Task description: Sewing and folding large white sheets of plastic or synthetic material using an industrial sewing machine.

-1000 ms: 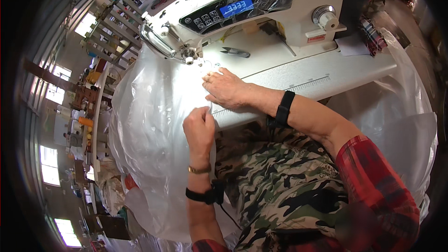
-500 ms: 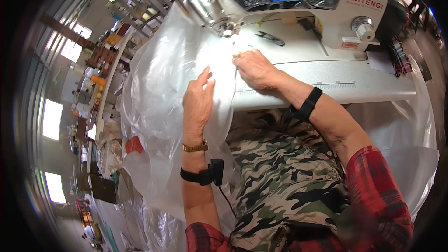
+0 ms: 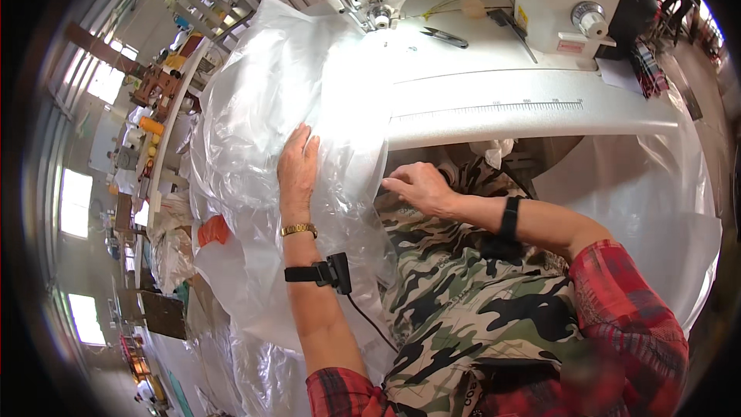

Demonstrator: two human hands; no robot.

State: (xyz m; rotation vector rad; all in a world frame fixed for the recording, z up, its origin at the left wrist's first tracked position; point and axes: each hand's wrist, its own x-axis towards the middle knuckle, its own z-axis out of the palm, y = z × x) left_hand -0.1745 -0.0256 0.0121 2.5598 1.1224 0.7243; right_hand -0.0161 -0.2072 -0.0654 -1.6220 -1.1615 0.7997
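A large translucent plastic sheet (image 3: 239, 120) spreads over the left part of the sewing table and hangs down toward my lap. My left hand (image 3: 298, 170) lies on it with fingers stretched out, pressing nothing between them. At the sheet's right edge, just below the table's front edge, my right hand (image 3: 423, 188) pinches the plastic between thumb and curled fingers. The white sewing machine (image 3: 494, 19) stands beyond both hands. Its needle area (image 3: 378, 19) is above the sheet's far right part, and glare there hides detail.
Small thread snips (image 3: 445, 37) and a dark-handled tool (image 3: 512, 32) lie under the machine arm. A printed ruler scale (image 3: 494, 104) runs along the table front. Camouflage cloth (image 3: 478, 301) covers my lap. A cluttered shelf (image 3: 166, 139) stands at the left.
My right hand has come back from near the needle to below the table edge. My left hand has slid nearer and slightly left along the sheet. The view has shifted a little.
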